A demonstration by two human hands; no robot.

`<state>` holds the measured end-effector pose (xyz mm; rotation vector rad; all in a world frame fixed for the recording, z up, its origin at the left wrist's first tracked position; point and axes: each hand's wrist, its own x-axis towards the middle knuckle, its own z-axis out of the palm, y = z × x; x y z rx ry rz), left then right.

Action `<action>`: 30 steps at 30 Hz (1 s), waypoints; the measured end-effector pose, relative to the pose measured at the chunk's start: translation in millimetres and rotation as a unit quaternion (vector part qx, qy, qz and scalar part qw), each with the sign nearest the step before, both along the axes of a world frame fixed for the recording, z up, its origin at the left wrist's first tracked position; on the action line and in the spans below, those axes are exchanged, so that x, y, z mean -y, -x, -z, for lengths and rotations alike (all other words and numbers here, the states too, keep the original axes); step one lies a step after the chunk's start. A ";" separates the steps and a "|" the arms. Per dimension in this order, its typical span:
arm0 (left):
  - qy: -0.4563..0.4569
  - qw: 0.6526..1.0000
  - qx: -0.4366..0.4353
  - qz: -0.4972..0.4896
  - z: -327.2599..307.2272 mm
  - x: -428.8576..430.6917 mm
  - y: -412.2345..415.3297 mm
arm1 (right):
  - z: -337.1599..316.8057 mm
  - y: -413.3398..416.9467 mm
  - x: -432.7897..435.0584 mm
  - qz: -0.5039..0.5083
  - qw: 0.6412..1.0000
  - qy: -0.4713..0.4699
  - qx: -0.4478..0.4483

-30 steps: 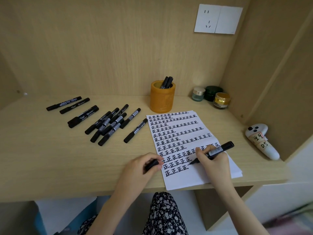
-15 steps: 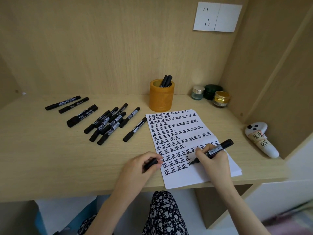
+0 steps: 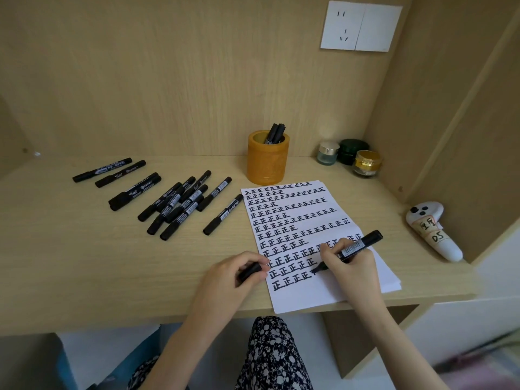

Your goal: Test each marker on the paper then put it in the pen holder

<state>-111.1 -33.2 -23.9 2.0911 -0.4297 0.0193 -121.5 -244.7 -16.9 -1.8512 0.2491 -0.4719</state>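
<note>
Here the right hand (image 3: pixel 351 267) pinches a marker (image 3: pixel 361 244) between thumb and curled fingers in a writing hold. The barrel slants up and to the right, and its back end stands clear of the knuckles. The uncapped tip is down on the paper (image 3: pixel 309 295), at the end of the second-lowest row of black characters, just right of the last one.

The left hand (image 3: pixel 225 277) rests on the desk (image 3: pixel 84 263) at the sheet's left edge. Its fingers are curled round a black cap (image 3: pixel 249 273), one end of which pokes out toward the paper.

The paper is the top sheet of a thin stack lying slightly askew, and rows of the same character fill most of it. Its near edge reaches the desk's front edge.

Just beyond the sheet's far left corner stands the orange holder (image 3: pixel 267 167), upright and near the back wall. A few stored markers (image 3: pixel 275 133) lean in it, ends up.

To the left of the paper lie the loose markers (image 3: pixel 174 205), all capped. Most are bunched side by side or overlapping at a slant, one lies alone nearest the sheet, and four lie farther left.

Three small jars (image 3: pixel 350 152) huddle in the back right corner. A white controller (image 3: pixel 433 229) with handwritten labels lies at the desk's right end, well apart from the paper. A white socket (image 3: pixel 361 26) sits high on the back wall.
</note>
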 end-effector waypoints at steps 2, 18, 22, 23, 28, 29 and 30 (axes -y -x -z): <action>-0.002 1.000 0.002 -0.001 -0.6 0.4 0.1 | 0.2 0.3 -0.5 -0.001 1.000 0.001 0.000; -0.004 1.000 0.001 -0.001 -3.2 0.8 1.1 | 4.6 -0.1 2.2 -0.006 1.000 0.005 -0.003; 0.000 1.000 -0.002 -0.001 -2.3 0.5 0.8 | 2.4 -0.2 2.2 -0.002 1.000 0.011 0.001; 0.003 1.000 -0.004 -0.002 -1.7 0.3 0.6 | 1.6 0.0 2.5 -0.002 1.000 0.016 0.001; 0.004 1.000 -0.007 -0.003 -1.0 -0.2 0.8 | -0.8 1.2 3.6 0.004 1.000 0.023 0.009; 0.001 1.000 -0.003 -0.002 -1.5 0.0 1.1 | -0.8 1.3 3.6 0.005 1.000 0.024 0.011; 0.000 1.000 0.001 -0.002 -1.9 0.3 1.3 | -0.8 1.0 3.6 0.006 1.000 0.025 0.013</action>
